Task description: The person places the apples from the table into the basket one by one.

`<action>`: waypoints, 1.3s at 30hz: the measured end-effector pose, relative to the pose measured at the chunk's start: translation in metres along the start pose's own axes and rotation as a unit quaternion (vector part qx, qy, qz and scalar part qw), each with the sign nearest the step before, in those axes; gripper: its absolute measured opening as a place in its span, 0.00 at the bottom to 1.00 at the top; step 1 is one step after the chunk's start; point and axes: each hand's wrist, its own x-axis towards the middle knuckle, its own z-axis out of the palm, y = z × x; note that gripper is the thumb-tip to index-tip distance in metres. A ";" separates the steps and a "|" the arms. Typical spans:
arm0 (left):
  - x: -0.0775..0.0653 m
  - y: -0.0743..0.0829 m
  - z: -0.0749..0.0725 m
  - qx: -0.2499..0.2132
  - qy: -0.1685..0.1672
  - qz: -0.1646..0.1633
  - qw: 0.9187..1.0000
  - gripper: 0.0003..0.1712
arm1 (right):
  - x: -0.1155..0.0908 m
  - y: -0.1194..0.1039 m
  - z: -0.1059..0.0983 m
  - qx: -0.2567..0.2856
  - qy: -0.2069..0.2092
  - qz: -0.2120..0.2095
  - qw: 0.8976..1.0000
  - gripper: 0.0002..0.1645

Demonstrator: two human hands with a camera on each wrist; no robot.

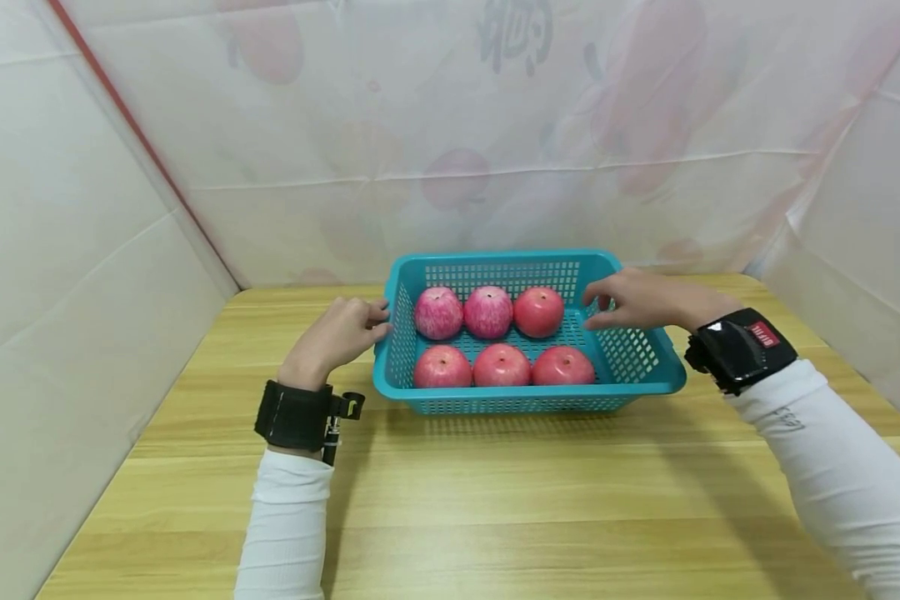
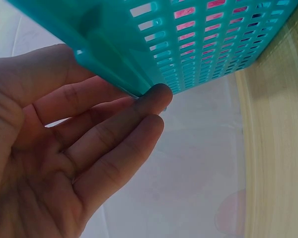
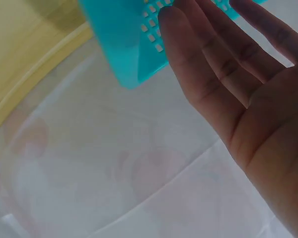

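Note:
A turquoise plastic basket [image 1: 495, 400] with a lattice of holes sits on the table, several apples inside in two rows. The back row has two streaked pink apples [image 1: 488, 312] and a redder apple [image 1: 538, 312]; three pinkish-red apples [image 1: 502, 365] line the front. At the basket's left end, my left hand [image 1: 342, 332] grips the rim, fingers curled around the lip [image 2: 109, 64] in the left wrist view. My right hand [image 1: 633, 300] hovers over the basket's right end, fingers loosely bent and holding nothing. In the right wrist view its fingers [image 3: 208, 54] overlap the basket wall.
The basket stands toward the back of a wooden table [image 1: 495, 500]. Behind it hangs a white sheet [image 1: 307, 150] with faded fruit prints, and more white sheeting [image 1: 60, 292] encloses the left and right sides. Both forearms wear wrist straps [image 1: 296, 417].

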 end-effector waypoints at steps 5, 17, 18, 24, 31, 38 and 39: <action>0.000 0.000 0.001 -0.001 0.004 0.004 1.000 0.14 | -0.007 0.006 -0.001 0.009 0.015 0.015 1.000 0.21; 0.001 -0.001 0.001 -0.003 0.003 0.004 1.000 0.14 | -0.023 0.029 -0.001 0.011 0.166 0.017 0.986 0.10; 0.001 -0.001 0.001 -0.003 0.004 0.005 1.000 0.14 | -0.025 0.032 -0.001 0.013 0.179 0.019 0.984 0.10; 0.000 0.002 -0.001 -0.001 -0.001 -0.001 1.000 0.14 | -0.037 0.042 0.007 0.022 0.206 0.048 0.977 0.11; 0.001 0.001 -0.001 0.003 -0.005 -0.003 1.000 0.14 | -0.046 0.050 0.019 0.033 0.203 0.081 0.975 0.13; 0.000 0.001 0.000 0.000 -0.004 -0.004 1.000 0.15 | -0.052 0.054 0.030 0.055 0.191 0.120 0.973 0.16; 0.000 0.000 0.000 0.000 -0.004 -0.005 1.000 0.15 | -0.052 0.054 0.031 0.063 0.192 0.123 0.972 0.15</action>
